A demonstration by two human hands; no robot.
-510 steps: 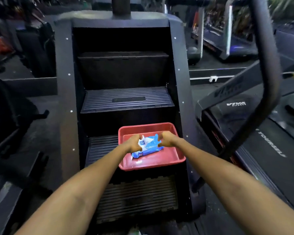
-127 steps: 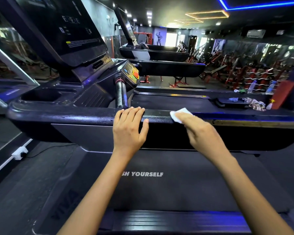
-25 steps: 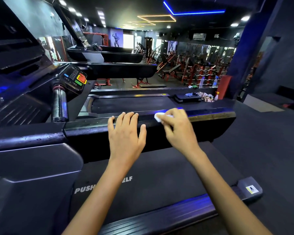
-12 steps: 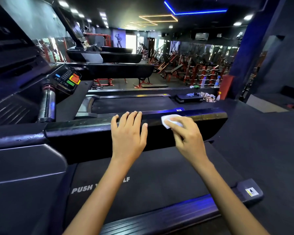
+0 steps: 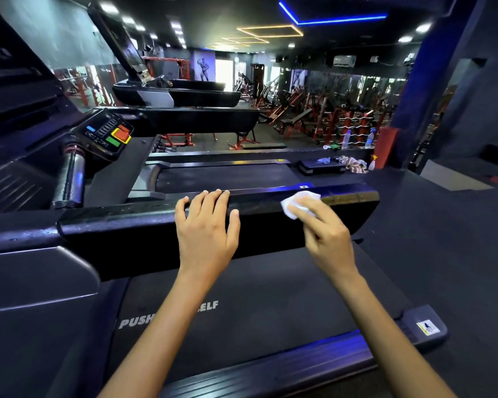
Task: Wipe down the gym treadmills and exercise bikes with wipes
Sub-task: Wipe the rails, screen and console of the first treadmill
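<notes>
Across the middle of the frame, a black treadmill handrail [image 5: 144, 216] is seen running from centre left to centre right. At its right part a white wipe [image 5: 298, 203] is pressed onto the rail's top edge, pinched by the curled fingers of the right hand [image 5: 325, 234]. Just left of it, at frame centre, the left hand [image 5: 206, 225] is laid flat on the same rail, fingers straight and draped over the top, nothing gripped. Below both hands the treadmill belt [image 5: 270, 297] is shown, with white lettering partly hidden by the left forearm. At centre left a control panel [image 5: 107, 133] with red and green buttons is seen above a chrome grip [image 5: 69, 179]. Beyond the rail, at right of centre, two bottles [image 5: 357, 139] are visible beside a crumpled cloth [image 5: 354, 163].
</notes>
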